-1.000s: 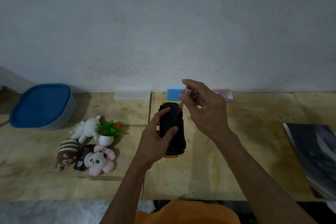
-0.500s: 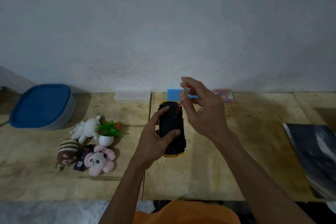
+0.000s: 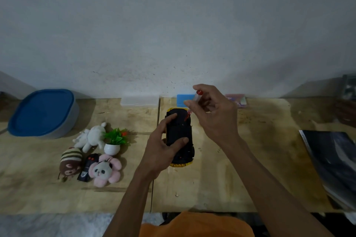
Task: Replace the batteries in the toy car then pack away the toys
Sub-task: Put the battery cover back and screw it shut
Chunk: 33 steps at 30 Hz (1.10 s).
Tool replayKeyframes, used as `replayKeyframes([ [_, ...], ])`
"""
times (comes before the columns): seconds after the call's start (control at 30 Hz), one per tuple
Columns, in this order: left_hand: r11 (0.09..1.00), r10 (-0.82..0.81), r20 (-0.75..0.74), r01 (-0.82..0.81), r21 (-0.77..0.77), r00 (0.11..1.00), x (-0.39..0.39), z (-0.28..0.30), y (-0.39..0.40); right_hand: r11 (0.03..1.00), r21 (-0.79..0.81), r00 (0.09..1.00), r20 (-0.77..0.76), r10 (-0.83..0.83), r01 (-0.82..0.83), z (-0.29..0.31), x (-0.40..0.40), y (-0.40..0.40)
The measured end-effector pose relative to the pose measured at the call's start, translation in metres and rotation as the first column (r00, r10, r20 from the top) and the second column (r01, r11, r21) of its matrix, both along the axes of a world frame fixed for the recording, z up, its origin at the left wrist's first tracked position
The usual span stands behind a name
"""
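toy car (image 3: 180,136): lies upside down on the wooden bench (image 3: 250,159), black underside up, yellow body showing at both ends.
left hand (image 3: 163,148): its grip is spread over the near half of the car's underside, thumb on one side and fingers on the other, pressing it down against the bench.
right hand (image 3: 213,113): its grip is pinched closed on a small screwdriver (image 3: 193,105), just above and to the right of the left hand's grip.
screwdriver: clear handle with a red cap at the top; red shaft slants down from the fingertips to the far end of the car's underside. whether the tip sits in a screw, i cannot tell.
left of the grips: a white plush (image 3: 92,136), a small potted plant (image 3: 113,141), a striped brown plush (image 3: 69,161), a pink flower panda plush (image 3: 105,169) and a black remote control (image 3: 87,167) between the last two, all bunched together on the bench.
far left: a grey tub with a blue lid (image 3: 42,111), shut, well apart from the hands.
beyond the grips: a clear plastic box (image 3: 139,100), a blue box (image 3: 185,99) and a pink box (image 3: 237,99) along the wall (image 3: 173,25).
right of the grips: a dark magazine (image 3: 333,159) lies flat at the bench edge.
near edge: orange clothing (image 3: 194,225) of the person shows below the forearms.
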<state>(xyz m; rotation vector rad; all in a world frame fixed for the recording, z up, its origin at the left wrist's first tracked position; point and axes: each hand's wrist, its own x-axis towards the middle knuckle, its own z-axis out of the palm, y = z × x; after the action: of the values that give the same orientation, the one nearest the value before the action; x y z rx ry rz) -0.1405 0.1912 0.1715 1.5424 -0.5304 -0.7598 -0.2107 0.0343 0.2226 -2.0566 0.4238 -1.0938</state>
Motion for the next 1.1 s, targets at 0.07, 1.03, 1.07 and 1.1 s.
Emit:
replayKeyframes([
  [0.07, 1.0, -0.002, -0.014, 0.002, -0.004, 1.0, 0.0, -0.001, 0.0, 1.0, -0.011, 1.0, 0.001, -0.02, 0.02, -0.001, 0.001, 0.001],
  [1.03, 0.957, 0.039, -0.696, -0.226, -0.18, 0.717, 0.013, -0.026, 0.005, 0.836, 0.535, 0.969, 0.117, -0.216, 0.122, 0.011, -0.01, 0.001],
  [1.07, 0.956, 0.03, -0.709, -0.228, -0.187, 0.705, 0.014, -0.026, 0.004, 0.831, 0.542, 0.968, 0.121, -0.222, 0.123, 0.011, -0.011, 0.001],
  [1.1, 0.955, 0.019, -0.715, -0.225, -0.195, 0.699, 0.014, -0.027, 0.003, 0.828, 0.547, 0.966, 0.125, -0.225, 0.122, 0.011, -0.013, 0.0],
])
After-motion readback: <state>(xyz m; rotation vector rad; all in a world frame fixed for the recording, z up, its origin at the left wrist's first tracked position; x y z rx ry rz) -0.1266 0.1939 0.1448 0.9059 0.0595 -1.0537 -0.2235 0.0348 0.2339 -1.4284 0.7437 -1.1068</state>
